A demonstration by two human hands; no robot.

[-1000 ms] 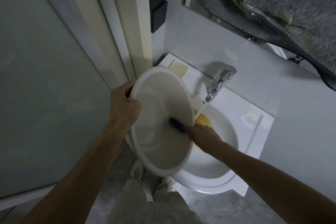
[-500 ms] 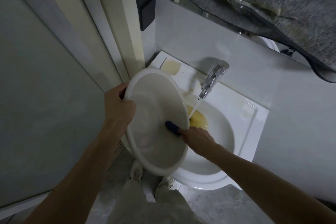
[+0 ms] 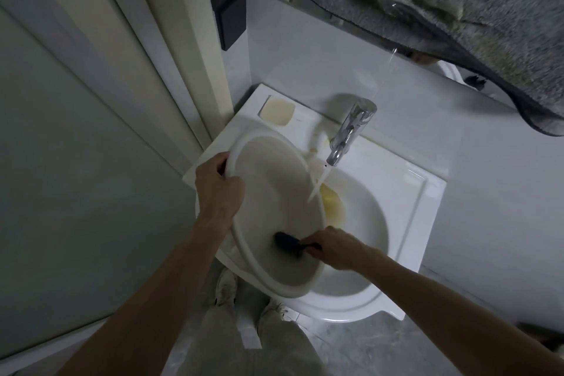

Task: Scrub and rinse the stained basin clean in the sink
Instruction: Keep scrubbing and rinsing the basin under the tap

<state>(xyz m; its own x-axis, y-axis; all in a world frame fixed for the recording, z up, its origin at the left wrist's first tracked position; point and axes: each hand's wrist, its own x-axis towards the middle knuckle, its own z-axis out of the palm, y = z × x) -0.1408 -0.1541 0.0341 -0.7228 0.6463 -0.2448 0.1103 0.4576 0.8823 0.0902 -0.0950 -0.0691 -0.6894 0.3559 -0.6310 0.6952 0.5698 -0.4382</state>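
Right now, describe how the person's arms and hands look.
Both forearms are bare, with no sleeves in view. The left hand and right hand wear no gloves; no rings, watch or bands show. Both arms are slim and long in this wide-angle view.

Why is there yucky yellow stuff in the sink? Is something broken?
Nothing looks broken. A yellow stain sits in the sink under the running tap, and a yellowish patch marks its back corner. The basin is tilted only because the left hand holds it.

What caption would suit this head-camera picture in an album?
Left hand tilts basin over sink; right hand scrubs with brush, tap running.
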